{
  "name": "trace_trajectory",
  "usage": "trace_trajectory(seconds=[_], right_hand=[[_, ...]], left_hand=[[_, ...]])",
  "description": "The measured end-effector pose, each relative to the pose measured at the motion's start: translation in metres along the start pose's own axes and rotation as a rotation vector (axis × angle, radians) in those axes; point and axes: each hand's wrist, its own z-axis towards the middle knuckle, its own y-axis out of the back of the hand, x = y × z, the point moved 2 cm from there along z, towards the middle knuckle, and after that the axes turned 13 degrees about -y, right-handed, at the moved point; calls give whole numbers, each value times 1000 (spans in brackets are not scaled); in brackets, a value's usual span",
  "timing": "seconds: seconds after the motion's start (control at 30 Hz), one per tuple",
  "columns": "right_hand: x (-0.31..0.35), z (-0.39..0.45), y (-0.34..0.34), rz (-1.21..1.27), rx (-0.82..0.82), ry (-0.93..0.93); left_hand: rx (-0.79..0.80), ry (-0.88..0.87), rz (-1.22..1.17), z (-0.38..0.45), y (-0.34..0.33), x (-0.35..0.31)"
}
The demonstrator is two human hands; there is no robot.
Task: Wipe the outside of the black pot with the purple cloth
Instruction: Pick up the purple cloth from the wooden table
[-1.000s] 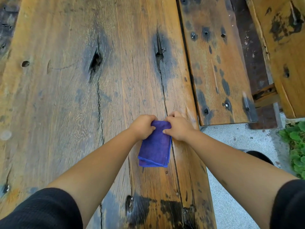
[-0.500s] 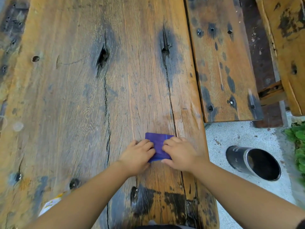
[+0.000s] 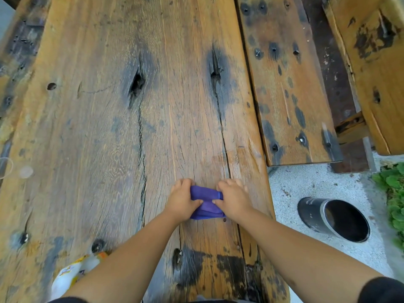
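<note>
The purple cloth (image 3: 206, 202) lies bunched on the weathered wooden table (image 3: 109, 127), near its right edge. My left hand (image 3: 182, 200) grips the cloth's left side and my right hand (image 3: 235, 199) grips its right side, thumbs pressing into the fold. The black pot (image 3: 314, 214) lies tilted on the pale concrete ground to the right of the table, its open mouth facing lower right. Neither hand touches the pot.
A white and yellow plastic package (image 3: 72, 273) lies on the table by my left forearm. A wooden bench (image 3: 288, 84) runs along the table's right side. Green plants (image 3: 393, 197) grow at the far right, beside the pot.
The cloth hung from both hands, was laid flat on the table, and is now gathered into a bunch between both hands. The view has shifted so the pot shows fully.
</note>
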Motion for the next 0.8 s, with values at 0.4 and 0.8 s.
trace_trajectory(seconds=[0.4, 0.8], right_hand=[[0, -83, 49, 1585, 579, -197], [-25, -209, 79, 1647, 262, -92]], left_hand=[[-111, 9, -965, -65, 28, -65], [67, -116, -930, -146, 29, -153]])
